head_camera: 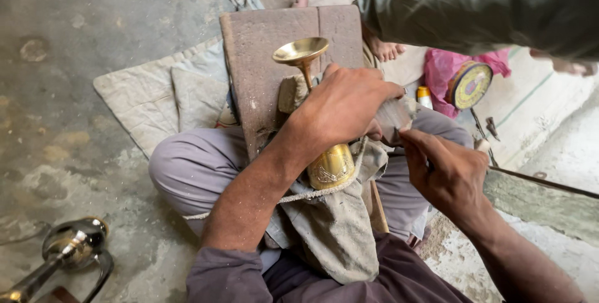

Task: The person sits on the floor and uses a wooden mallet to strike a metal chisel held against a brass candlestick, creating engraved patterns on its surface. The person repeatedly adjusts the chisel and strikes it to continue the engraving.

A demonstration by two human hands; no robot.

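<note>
Single head view, steeply downward, close over lap

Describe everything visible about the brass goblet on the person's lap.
The goblet looks like polished brass, golden and shiny. It lies tilted, its round flared base pointing up and away over a wooden board, a thin stem running down to the cup. The cup's wall shows engraved patterning and rests in a grey cloth on the lap. The left hand presses down over its middle, hiding where stem meets cup. The right hand is beside it, pinching a small pale piece.
</note>
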